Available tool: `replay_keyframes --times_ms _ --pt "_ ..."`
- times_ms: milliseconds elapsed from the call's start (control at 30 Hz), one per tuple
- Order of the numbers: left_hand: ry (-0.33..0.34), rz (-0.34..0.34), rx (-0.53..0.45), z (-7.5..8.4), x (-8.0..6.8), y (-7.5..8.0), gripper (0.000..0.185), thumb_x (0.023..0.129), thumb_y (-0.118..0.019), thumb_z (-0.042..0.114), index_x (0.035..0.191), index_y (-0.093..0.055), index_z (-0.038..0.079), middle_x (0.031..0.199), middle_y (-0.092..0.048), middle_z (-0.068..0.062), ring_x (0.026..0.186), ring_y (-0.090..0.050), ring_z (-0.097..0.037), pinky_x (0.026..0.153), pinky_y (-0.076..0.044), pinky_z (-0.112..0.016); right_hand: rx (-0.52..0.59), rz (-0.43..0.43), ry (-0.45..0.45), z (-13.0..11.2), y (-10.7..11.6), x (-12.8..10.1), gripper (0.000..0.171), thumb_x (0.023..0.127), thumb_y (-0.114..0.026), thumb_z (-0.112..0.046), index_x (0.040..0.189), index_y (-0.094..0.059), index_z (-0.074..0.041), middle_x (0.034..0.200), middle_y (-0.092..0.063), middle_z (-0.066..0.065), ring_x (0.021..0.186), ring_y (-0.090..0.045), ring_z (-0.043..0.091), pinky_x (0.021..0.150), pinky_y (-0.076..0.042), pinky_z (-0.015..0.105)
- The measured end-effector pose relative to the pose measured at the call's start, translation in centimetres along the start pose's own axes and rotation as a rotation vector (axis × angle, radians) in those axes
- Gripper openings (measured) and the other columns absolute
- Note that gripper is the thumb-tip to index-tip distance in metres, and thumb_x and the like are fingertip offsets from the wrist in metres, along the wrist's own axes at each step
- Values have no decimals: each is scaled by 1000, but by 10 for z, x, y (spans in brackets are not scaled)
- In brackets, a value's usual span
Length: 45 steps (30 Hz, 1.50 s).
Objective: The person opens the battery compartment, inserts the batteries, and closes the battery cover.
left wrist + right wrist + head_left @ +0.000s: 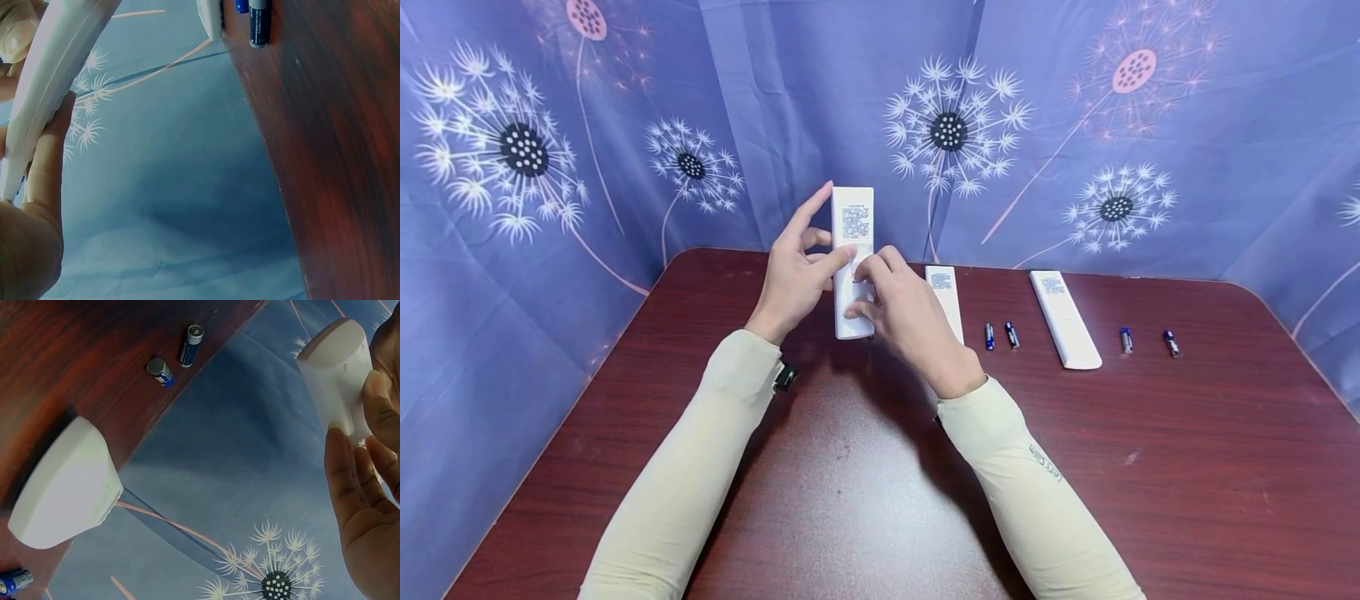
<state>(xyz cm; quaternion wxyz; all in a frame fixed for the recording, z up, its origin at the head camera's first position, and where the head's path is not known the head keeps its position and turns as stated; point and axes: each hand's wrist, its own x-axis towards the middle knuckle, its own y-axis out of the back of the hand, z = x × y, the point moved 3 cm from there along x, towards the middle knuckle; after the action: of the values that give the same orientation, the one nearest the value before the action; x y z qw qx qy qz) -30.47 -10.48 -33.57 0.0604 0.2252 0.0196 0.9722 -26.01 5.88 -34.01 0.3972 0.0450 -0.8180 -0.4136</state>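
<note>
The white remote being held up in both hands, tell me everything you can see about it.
The remote is a long, slim white bar that looks like plastic, with rounded ends. It is held upright above the table, its back to the head camera, showing a printed label near the top. The left hand grips its left edge, forefinger raised beside the top and thumb across the back. The right hand holds the lower half, fingertips pressing where a battery cover would sit. Whether that cover is open cannot be told.
</note>
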Motion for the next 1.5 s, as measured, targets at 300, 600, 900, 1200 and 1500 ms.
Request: replay_keyframes --times_ms 300,600,900,1200,1500 --pt "4 -4 20 0 0 0 79 97 -73 -4 162 -46 32 98 -66 -17 66 -73 -22 55 -61 -33 14 6 4 1 0 0 39 84 -91 -16 106 -61 -2 99 -55 9 83 -58 21 72 -52 35" --pt "15 8 2 -2 0 2 79 97 -73 -5 163 -46 29 99 -67 -19 70 -75 -21 56 -62 -35 30 10 2 0 1 1 39 84 -91 -14 105 -60 -3 101 -55 9 84 -59 21 73 -53 34" --pt "6 21 -13 0 1 4 80 97 -73 -4 163 -45 30 100 -65 -17 69 -74 -20 57 -62 -34 89 37 49 -1 5 1 37 86 -89 -8 106 -60 0 97 -64 10 86 -67 23 78 -57 33" --pt "2 21 -20 2 1 2 80 97 -74 -3 163 -45 30 101 -64 -17 70 -75 -21 57 -63 -36 180 50 58 6 17 -3 23 90 -86 -5 107 -72 -1 95 -68 9 85 -63 22 76 -55 35" --pt "11 23 -10 2 1 4 79 97 -74 -2 163 -45 30 99 -63 -15 69 -74 -21 56 -61 -33 358 22 30 8 21 -7 19 91 -81 5 106 -71 2 99 -73 10 89 -71 21 78 -59 32"
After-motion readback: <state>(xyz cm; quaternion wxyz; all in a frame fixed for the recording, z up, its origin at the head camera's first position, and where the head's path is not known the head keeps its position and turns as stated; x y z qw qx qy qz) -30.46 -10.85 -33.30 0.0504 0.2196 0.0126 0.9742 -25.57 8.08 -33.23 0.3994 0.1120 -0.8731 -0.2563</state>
